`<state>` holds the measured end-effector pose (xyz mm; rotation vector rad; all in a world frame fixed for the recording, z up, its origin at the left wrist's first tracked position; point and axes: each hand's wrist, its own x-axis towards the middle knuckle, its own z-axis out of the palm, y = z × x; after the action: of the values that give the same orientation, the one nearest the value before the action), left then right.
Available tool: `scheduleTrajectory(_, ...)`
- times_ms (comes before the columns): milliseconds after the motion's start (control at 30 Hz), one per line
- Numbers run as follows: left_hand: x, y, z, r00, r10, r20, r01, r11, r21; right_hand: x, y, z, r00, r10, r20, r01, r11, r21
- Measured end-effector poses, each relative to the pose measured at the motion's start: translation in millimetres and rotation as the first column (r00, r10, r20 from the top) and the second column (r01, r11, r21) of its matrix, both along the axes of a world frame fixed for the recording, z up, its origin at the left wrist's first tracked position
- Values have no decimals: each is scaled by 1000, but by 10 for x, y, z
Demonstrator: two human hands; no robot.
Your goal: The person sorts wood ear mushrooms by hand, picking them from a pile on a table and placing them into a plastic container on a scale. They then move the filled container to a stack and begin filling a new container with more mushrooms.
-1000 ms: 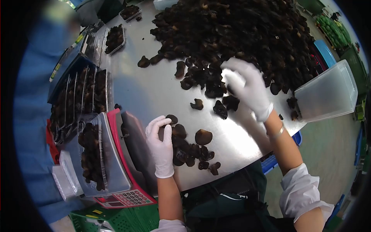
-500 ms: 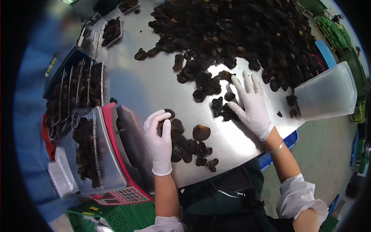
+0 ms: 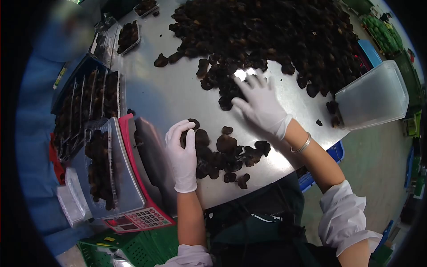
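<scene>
Dark brown, fungus-like pieces form a large pile (image 3: 267,31) at the back of the metal table. A smaller group of such pieces (image 3: 218,158) lies near the front edge. My left hand (image 3: 181,153), in a white glove, rests at the left side of this group, its fingers curled round a dark piece (image 3: 194,124) that is partly hidden. Spread wide, the gloved fingers of my right hand (image 3: 260,104) are over the near edge of the large pile, slightly blurred; nothing shows held in them.
At left, a pink-edged scale (image 3: 149,218) bears a clear tray of dark pieces (image 3: 100,167). Behind it are stacked filled trays (image 3: 89,102) and a person in blue (image 3: 33,178). A translucent bin (image 3: 373,98) stands at the right edge, a blue basket (image 3: 336,153) below.
My right hand has moved left and slightly away from me, to the large pile. More dark pieces lie at the right of the small group. My left hand has barely moved.
</scene>
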<state>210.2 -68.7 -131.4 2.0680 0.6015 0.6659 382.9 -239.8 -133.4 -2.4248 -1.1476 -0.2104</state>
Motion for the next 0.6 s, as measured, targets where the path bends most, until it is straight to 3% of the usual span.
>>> scheduleTrajectory(100, -22, 36, -31, 999, 6, 46, -2, 997, -76, -321, -40, 291, 909, 392, -142, -394, 919, 12)
scheduleTrajectory(167, -9, 1, -24, 995, 59, 74, -49, 990, -130, -457, -161, 433, 879, 415, -234, -410, 909, 71)
scheduleTrajectory(233, -12, -2, -31, 990, 107, 96, -88, 979, -183, -319, -276, 442, 949, 288, -125, -278, 956, 90)
scheduleTrajectory(267, -13, 13, -35, 995, 70, 76, -63, 994, -95, -247, -322, 428, 947, 170, -274, -115, 972, 204)
scheduleTrajectory(367, 1, 8, -29, 1000, 20, 16, -21, 998, 54, -40, -396, 378, 957, 100, -273, -30, 968, 250)
scheduleTrajectory(500, -6, -2, -29, 999, 8, -42, -4, 995, 97, 21, -191, 54, 965, 262, 27, -260, 929, 265)
scheduleTrajectory(567, -11, -21, -33, 999, 14, -40, -11, 997, 77, -1, -116, 42, 957, 277, -85, -253, 941, 224)
scheduleTrajectory(600, -15, -16, -42, 999, 16, -35, -13, 997, 73, -17, -137, 123, 897, 372, -238, -325, 921, 215)
